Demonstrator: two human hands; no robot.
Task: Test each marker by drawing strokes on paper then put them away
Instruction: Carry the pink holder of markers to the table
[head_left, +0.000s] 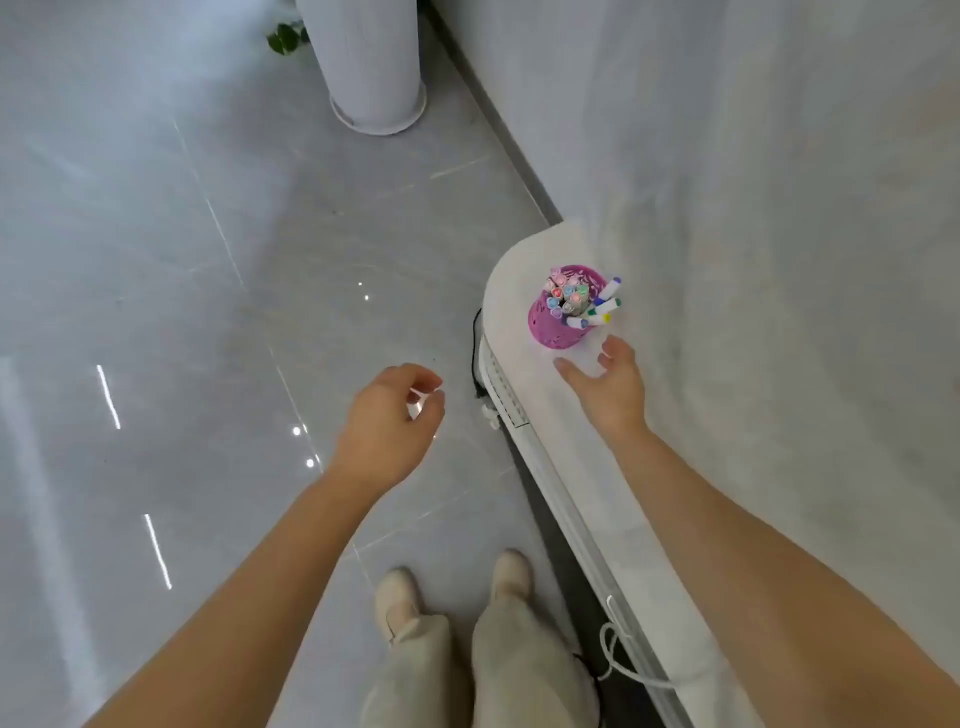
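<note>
Head view:
Cup: pink (546, 326), stands upright on the white table (566, 452), near its rounded end.
Markers: many (570, 297), standing in the cup, caps up; some lean out over the right rim.
Right hand: above the table (609, 382), fingers spread apart, holding nothing, just beside the cup, not touching.
Left hand: over the floor (182, 312), left of the table (392, 415), fingers loosely curled, holding nothing.
Pot: white (371, 67), on the floor, far from the cup.
</note>
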